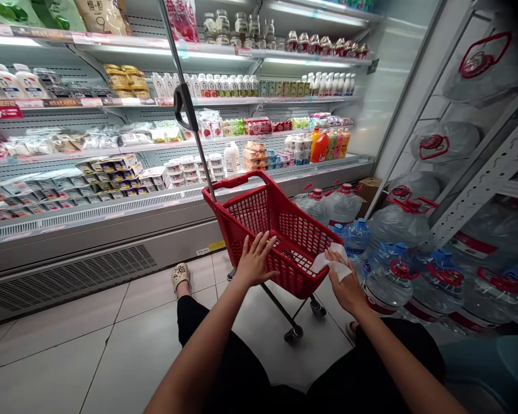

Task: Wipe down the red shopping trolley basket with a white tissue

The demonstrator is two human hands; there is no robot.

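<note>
A red plastic shopping cart [300, 270] with latticed sides stands on dark wheeled legs between my knees. My left hand [257, 260] is at the cart's near side wall, fingers spread and nothing in them. At the right front corner of the basket, my right hand [343, 279] holds a white tissue [332, 264] against the rim. Part of the tissue sticks out past my fingers on both sides. From the cart's far left end rises a thin pole with a black loop handle [185, 106].
A refrigerated display case [164, 215] with dairy goods runs behind the cart. Large water bottles [388, 276] crowd the floor on the right, beside a metal rack [479, 190]. My shoe [181, 278] rests on the tiles at left. A bluish-green object [492, 368] sits at lower right.
</note>
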